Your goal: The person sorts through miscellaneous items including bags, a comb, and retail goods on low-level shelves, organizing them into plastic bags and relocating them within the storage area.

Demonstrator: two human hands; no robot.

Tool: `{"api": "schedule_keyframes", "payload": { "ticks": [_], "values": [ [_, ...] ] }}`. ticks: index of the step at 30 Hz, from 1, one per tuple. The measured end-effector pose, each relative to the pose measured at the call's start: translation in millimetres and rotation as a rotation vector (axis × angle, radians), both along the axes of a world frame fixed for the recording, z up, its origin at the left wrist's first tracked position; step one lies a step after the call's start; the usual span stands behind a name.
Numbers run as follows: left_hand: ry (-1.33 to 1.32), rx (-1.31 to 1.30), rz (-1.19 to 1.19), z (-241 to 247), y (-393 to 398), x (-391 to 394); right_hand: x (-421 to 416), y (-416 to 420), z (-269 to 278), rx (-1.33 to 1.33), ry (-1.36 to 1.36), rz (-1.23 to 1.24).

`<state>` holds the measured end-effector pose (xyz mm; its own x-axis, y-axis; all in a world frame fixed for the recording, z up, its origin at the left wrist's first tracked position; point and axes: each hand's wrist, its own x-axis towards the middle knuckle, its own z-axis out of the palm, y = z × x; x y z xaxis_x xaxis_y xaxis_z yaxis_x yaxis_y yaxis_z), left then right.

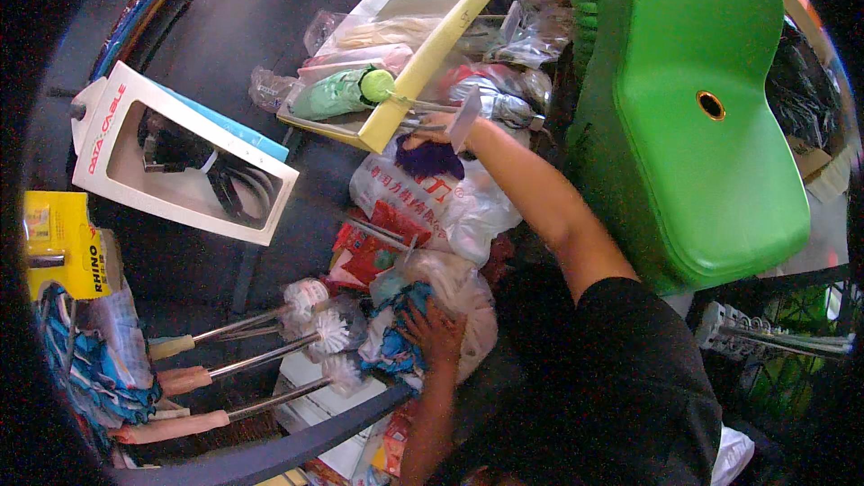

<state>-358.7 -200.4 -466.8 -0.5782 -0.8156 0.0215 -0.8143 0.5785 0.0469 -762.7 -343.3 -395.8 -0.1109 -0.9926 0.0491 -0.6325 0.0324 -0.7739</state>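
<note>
My left hand (pixel 437 327) lies with spread fingers on a bundle of blue patterned fabric (pixel 398 331). A clear plastic bag with pale contents (pixel 466 283) sits directly beside it. Farther up, my right hand (pixel 432 135) has its fingers on a dark purple cloth (pixel 432 158), partly hidden by a clear tag holder (pixel 466 118) on a metal display hook. Under the purple cloth is a white plastic bag with red printing (pixel 405 182). Red packets (pixel 371 243) lie between the two hands.
A shallow yellow-edged box (pixel 428 67) holds a green wrapped item (pixel 331 96). A boxed data cable (pixel 185 155) hangs at left, above several white-bristled brushes (pixel 331 332). Stacked green plastic stools or chairs (pixel 702 169) stand at right. A dark shelf rail (pixel 290 435) crosses below.
</note>
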Motion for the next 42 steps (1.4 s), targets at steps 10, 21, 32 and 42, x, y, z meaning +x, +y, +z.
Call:
{"api": "schedule_keyframes", "payload": {
  "ticks": [10, 21, 32, 42],
  "values": [
    [0.187, -0.224, -0.192, -31.9, -6.1, -15.9, -62.9, 129.4, 16.4, -0.934, -1.975, -0.513],
    [0.236, -0.059, -0.172, -17.2, 1.6, -30.0, -235.6, 128.8, 81.3, -0.993, -0.270, -2.064],
    [0.152, 0.008, -0.153, -1.1, 3.9, -25.1, -192.8, 38.2, -55.2, -0.164, 0.506, -1.410],
    [0.097, 0.121, -0.151, -23.7, 1.7, -32.0, -357.6, 92.2, 11.4, -1.210, -0.214, -1.938]
  ]
}}
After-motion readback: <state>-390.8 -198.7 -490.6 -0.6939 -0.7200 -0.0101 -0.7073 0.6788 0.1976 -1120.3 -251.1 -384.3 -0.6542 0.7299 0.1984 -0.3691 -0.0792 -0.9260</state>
